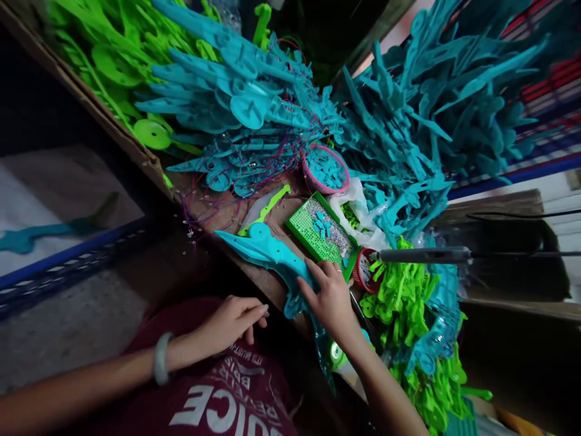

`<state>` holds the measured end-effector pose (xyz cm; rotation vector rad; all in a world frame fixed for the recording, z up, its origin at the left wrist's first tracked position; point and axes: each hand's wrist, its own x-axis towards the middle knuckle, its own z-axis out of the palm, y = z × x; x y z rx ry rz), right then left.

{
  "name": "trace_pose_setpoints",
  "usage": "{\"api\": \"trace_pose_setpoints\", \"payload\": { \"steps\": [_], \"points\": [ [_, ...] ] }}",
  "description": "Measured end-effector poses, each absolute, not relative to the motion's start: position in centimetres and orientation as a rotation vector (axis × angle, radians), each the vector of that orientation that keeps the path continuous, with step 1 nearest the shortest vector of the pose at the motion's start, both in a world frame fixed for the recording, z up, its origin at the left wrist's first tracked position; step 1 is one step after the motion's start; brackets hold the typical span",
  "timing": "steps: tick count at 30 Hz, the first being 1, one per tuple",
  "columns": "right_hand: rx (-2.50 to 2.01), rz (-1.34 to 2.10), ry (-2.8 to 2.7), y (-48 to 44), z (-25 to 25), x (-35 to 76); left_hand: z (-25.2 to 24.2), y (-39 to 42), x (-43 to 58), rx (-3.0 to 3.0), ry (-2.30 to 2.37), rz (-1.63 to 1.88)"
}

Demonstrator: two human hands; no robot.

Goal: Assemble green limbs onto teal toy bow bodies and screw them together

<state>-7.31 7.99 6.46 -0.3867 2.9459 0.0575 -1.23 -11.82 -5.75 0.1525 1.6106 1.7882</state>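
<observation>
A teal plastic toy-gun shell (267, 249) lies on the wooden table edge (218, 212). My right hand (330, 297) rests on its rear end, fingers pressed down on the plastic. My left hand (229, 324) hovers above my dark red shirt (227, 387), fingers loosely curled and pinched together; whatever it may hold is too small to make out. A pale bracelet (161, 358) sits on that wrist. Just beyond my right hand is a green tray of small silver screws (320, 233) with a few teal bits on top.
Piles of teal shells (408, 121) and green shells (104, 54) cover the table. A pink bowl (325, 169) holds teal parts. A grey electric screwdriver (424, 255) hangs at right above green pieces (408, 303). A blue shelf rail (68, 260) runs at left.
</observation>
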Motion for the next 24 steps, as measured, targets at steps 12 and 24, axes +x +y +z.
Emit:
{"api": "trace_pose_setpoints", "payload": {
  "steps": [12, 24],
  "points": [
    [-0.217, -0.279, 2.632, 7.7, 6.0, -6.7, -6.0, -13.8, 0.8, 0.389, 1.743, 1.566],
    [-0.233, -0.524, 2.605, 9.9, 4.6, -5.5, -3.5, -9.5, 2.0, 1.800, 2.169, 1.447]
  ]
}}
